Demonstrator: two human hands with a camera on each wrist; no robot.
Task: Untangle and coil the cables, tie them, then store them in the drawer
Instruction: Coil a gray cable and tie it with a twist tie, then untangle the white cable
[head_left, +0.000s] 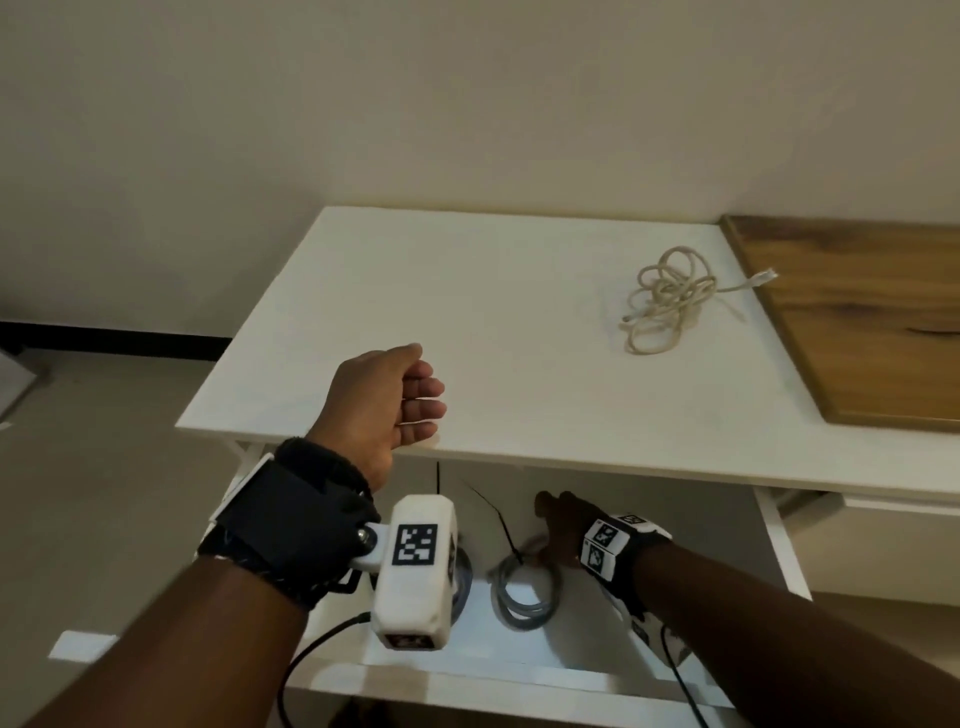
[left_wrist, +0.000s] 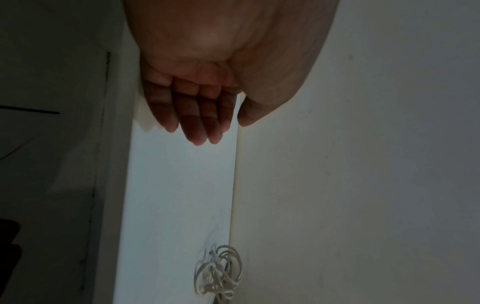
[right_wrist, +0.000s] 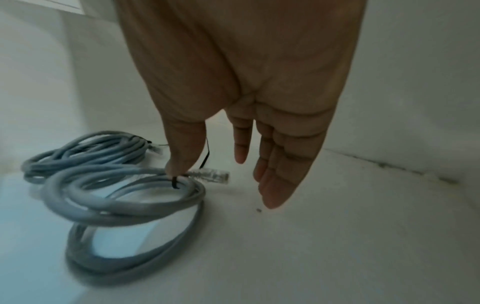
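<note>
A tangled cream cable (head_left: 670, 301) (left_wrist: 221, 273) lies on the white table (head_left: 467, 312) at the right. Below the tabletop, an open white drawer (head_left: 519, 649) holds two grey coiled cables. The nearer coil (head_left: 524, 587) (right_wrist: 124, 207) is bound by a black tie (right_wrist: 175, 183) and has a clear plug (right_wrist: 213, 174). My right hand (head_left: 553, 525) (right_wrist: 210, 164) is inside the drawer, fingers straight, thumb tip touching that coil at the tie. The second coil (right_wrist: 85, 152) lies behind it, partly hidden in the head view. My left hand (head_left: 410, 402) (left_wrist: 207, 131) rests at the table's front edge, loosely curled, holding nothing.
A wooden board (head_left: 872, 322) lies on the table's right side, next to the cream cable. A plain wall stands behind the table. The drawer's white walls (right_wrist: 402, 102) close in around my right hand. Floor shows to the left of the table.
</note>
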